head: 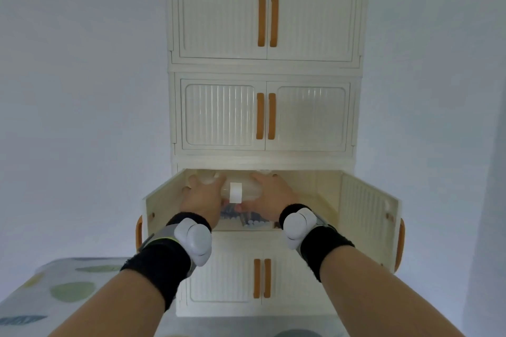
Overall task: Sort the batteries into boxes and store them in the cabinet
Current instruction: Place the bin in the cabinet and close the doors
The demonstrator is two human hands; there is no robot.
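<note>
The task looks near its end: a clear box (243, 191) with a white latch, batteries (247, 218) showing dimly through its lower wall, sits inside the open third compartment of the cabinet (262, 157), both doors swung wide. The left hand (204, 195) and right hand (271, 194) grip its two sides, fingers (193, 180) curled over the top. Whether it rests on the shelf yet, I cannot tell. Releasing it and shutting the doors seems left.

No legible text, labels or numbers visible.
</note>
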